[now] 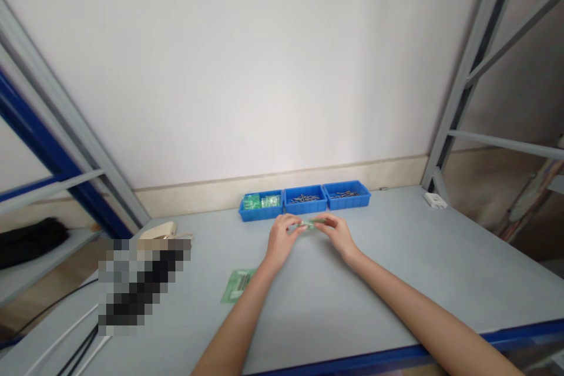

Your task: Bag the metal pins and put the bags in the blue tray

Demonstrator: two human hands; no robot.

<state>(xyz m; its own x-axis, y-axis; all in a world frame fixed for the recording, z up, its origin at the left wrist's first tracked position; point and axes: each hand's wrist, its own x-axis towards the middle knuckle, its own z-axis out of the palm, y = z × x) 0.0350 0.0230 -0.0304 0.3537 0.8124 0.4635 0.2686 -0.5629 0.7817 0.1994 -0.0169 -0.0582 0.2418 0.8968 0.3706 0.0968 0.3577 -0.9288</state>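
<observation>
My left hand (282, 238) and my right hand (338, 232) meet over the middle of the table, fingers pinched on a small green plastic bag (309, 224) stretched between them. Most of the bag's edges are covered by my fingertips, and I cannot make out what is inside. A second green bag (238, 285) with dark markings or contents lies flat, partly behind my left forearm. Just beyond my hands stand three blue bins in a row: the left bin (261, 217) with green bags, the middle bin (305, 208) and the right bin (348, 204) with thin metal pieces.
The grey table (440, 258) has a blue front edge and a wall behind it. Cables and a blurred dark object (141, 288) lie at the left, near a cream-coloured device (157, 230). A white plug-like block (435, 200) sits at the back right. Metal frame posts rise on both sides.
</observation>
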